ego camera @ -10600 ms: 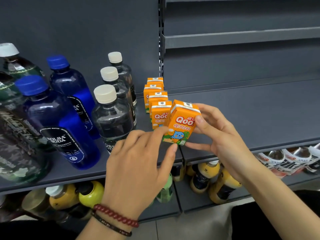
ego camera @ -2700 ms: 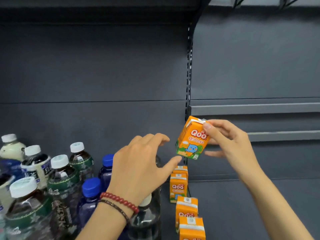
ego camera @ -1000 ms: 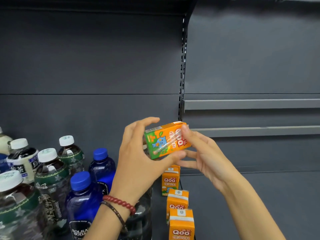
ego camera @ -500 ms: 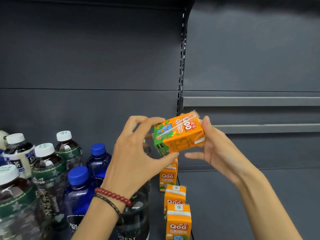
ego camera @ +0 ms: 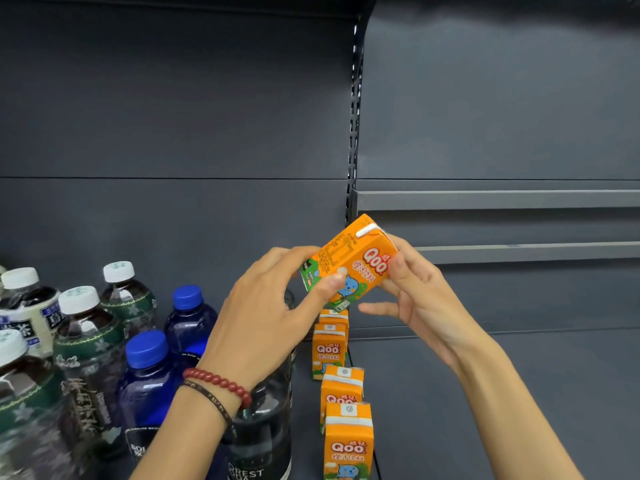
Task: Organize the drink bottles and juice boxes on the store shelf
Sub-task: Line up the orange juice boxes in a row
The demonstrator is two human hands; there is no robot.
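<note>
The left hand [ego camera: 263, 320] and right hand [ego camera: 415, 292] are pinching the tilted box [ego camera: 349, 265], which is probably needing uprighting, logo forward, before joining the row [ego camera: 343, 403] at 6 o'clock.

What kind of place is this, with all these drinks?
Probably a shop's drinks aisle: metal shelving with a slotted upright, bottles grouped by kind, a row of identical juice boxes, and one held juice box between left hand and right hand.

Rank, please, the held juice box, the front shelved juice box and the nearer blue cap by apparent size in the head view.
1. Held juice box, though its nearness inflates it.
2. Front shelved juice box, cropped below.
3. Nearer blue cap.
</note>
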